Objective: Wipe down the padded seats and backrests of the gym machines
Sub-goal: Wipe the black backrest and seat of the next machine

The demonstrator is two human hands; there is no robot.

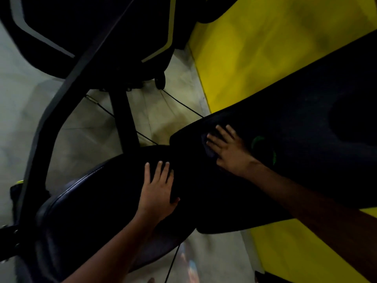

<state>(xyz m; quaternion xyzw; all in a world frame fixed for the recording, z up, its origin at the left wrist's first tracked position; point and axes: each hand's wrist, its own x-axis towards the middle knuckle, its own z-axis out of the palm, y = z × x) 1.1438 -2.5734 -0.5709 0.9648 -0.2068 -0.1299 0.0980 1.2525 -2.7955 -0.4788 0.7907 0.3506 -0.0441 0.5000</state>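
Observation:
A black padded seat (85, 209) fills the lower left of the head view. A long black padded backrest (302, 127) slants up to the right from it. My left hand (158, 190) lies flat on the seat with straight fingers. My right hand (228, 149) presses a dark cloth (209, 149) flat against the lower end of the backrest, fingers spread. Most of the cloth is hidden under that hand. A green logo (263, 148) shows on the pad just right of my right hand.
A black curved frame bar (61, 111) runs from top centre down the left. A black post (126, 119) stands behind the seat, with thin cables (183, 104) beside it. Another black machine part (91, 33) is at the top. Yellow wall (265, 58) at right, pale floor (26, 103) below.

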